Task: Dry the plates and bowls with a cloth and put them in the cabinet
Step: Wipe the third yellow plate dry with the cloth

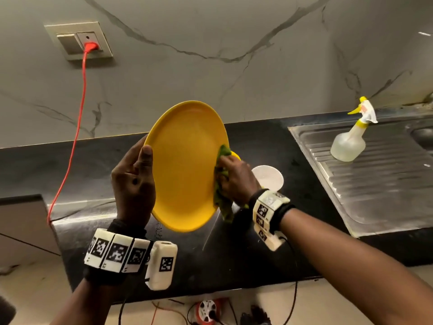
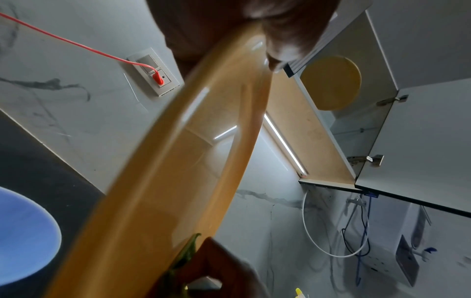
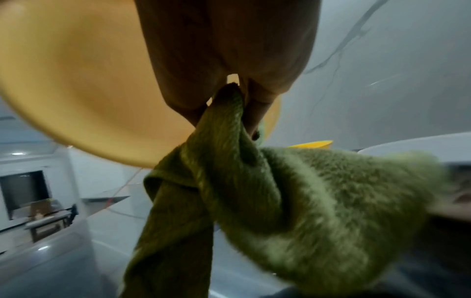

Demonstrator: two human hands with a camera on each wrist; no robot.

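Note:
A yellow plate [image 1: 185, 165] is held up on edge above the black counter [image 1: 304, 174]. My left hand [image 1: 134, 179] grips its left rim, thumb on the front face. My right hand [image 1: 234, 179] holds a green cloth [image 1: 221, 198] bunched against the plate's right rim. In the right wrist view the cloth [image 3: 280, 201] hangs from my fingers beside the plate [image 3: 76, 80]. The left wrist view shows the plate [image 2: 178, 171] edge-on. A white bowl [image 1: 269, 177] sits on the counter behind my right hand, with part of another yellow dish [image 1: 236, 156] peeking out.
An open wall cabinet [image 2: 356, 121] overhead holds a yellow plate [image 2: 331, 82]. A spray bottle [image 1: 351, 139] stands on the steel drainboard [image 1: 375, 184] at right. A red cable [image 1: 75, 137] runs from the wall socket [image 1: 79, 41] down the left. A blue bowl [image 2: 23, 238] lies on the counter.

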